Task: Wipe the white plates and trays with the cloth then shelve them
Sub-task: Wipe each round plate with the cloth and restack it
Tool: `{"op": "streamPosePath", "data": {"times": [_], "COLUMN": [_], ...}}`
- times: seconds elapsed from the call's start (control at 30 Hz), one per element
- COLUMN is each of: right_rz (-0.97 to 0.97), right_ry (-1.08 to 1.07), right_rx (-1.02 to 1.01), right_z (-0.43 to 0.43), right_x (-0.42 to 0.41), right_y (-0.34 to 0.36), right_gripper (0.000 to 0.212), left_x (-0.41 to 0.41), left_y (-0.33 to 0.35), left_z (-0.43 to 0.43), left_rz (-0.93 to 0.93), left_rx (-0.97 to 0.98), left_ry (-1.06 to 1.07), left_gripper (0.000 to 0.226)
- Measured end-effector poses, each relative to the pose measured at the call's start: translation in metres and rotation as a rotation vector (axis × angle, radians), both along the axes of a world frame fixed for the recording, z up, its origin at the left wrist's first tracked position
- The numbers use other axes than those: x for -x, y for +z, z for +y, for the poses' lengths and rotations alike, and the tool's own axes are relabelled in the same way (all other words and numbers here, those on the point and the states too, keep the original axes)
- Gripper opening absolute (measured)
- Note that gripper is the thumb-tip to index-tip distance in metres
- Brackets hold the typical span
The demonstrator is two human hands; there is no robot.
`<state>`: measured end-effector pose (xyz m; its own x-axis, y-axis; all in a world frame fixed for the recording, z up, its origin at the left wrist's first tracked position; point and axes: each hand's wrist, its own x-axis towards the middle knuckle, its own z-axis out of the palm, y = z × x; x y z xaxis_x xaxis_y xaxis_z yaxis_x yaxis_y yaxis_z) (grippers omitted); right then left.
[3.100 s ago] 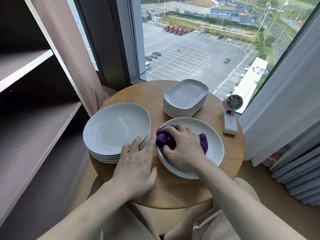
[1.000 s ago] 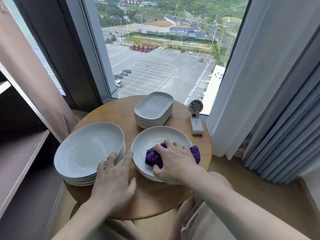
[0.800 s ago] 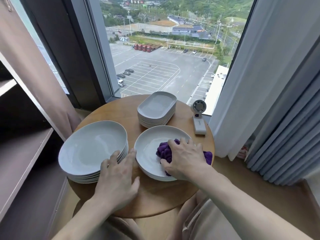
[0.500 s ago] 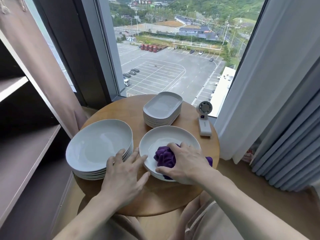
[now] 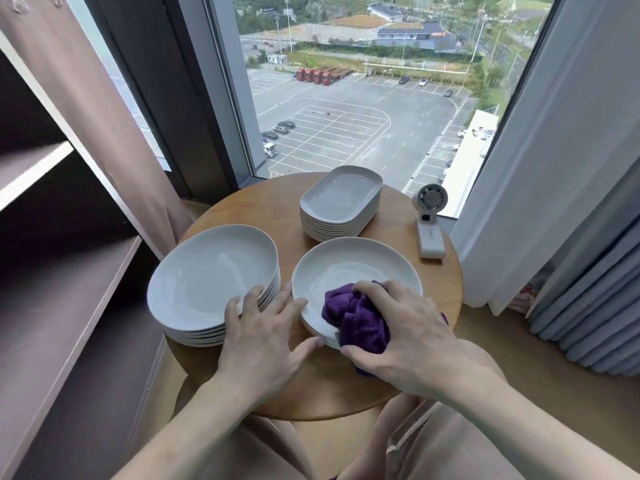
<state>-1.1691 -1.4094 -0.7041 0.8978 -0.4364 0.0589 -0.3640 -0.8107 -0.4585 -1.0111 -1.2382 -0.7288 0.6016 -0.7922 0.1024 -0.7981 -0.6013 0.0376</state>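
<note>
On a round wooden table (image 5: 270, 209) a small stack of white plates (image 5: 349, 265) sits at the near right. My right hand (image 5: 398, 327) grips a purple cloth (image 5: 356, 317) and presses it on the near rim of the top plate. My left hand (image 5: 263, 327) lies with spread fingers on the table, fingertips and thumb touching the left rim of that plate. A taller stack of larger white plates (image 5: 207, 282) stands on the left. Several white oblong trays (image 5: 341, 199) are stacked at the back.
A small white handheld fan (image 5: 431, 220) lies at the table's right edge. Dark wooden shelves (image 5: 62, 282) stand to the left, their boards bare. A window is behind the table, with curtains (image 5: 554, 168) on the right and a pink one (image 5: 90, 98) on the left.
My right hand has dragged the cloth from the middle of the plate toward its near rim. My left hand slid right, from the big stack's edge to the small plate's rim.
</note>
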Motion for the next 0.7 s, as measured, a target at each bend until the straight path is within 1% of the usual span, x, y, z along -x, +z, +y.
{"op": "streamPosePath", "data": {"times": [0.07,0.1,0.13,0.2,0.33,0.47,0.6,0.7], "right_rz": [0.062,0.075,0.076,0.048,-0.044,-0.106,-0.15,-0.172], "right_ry": [0.029,0.036,0.038,0.033,-0.011,-0.042,-0.062,-0.067], "right_rx": [-0.006,-0.006,0.001,0.03,0.029,0.0,-0.023,-0.042], "right_z": [-0.002,-0.003,-0.003,0.0,0.005,0.008,0.008,0.007], "right_x": [0.001,0.0,0.0,-0.001,-0.001,-0.001,-0.002,-0.002], "right_y": [0.0,0.0,-0.001,-0.003,-0.008,-0.015,-0.018,-0.018], "right_gripper": [0.093,0.096,0.095,0.086,0.073,0.069,0.067,0.067], "left_x": [0.0,0.0,0.0,-0.001,-0.006,-0.005,-0.005,-0.006], "left_y": [-0.001,-0.002,-0.003,-0.005,-0.005,-0.005,-0.005,-0.006], "left_z": [0.0,0.0,0.0,-0.001,0.0,0.0,0.001,-0.001], "left_rz": [-0.002,-0.009,-0.017,-0.021,0.023,0.088,0.135,0.126], "left_rx": [0.0,-0.001,-0.003,0.002,0.06,0.172,0.265,0.308], "left_ry": [-0.003,-0.009,-0.018,-0.038,-0.069,-0.098,-0.112,-0.123], "left_gripper": [0.073,0.07,0.068,0.065,0.067,0.057,0.041,0.032]}}
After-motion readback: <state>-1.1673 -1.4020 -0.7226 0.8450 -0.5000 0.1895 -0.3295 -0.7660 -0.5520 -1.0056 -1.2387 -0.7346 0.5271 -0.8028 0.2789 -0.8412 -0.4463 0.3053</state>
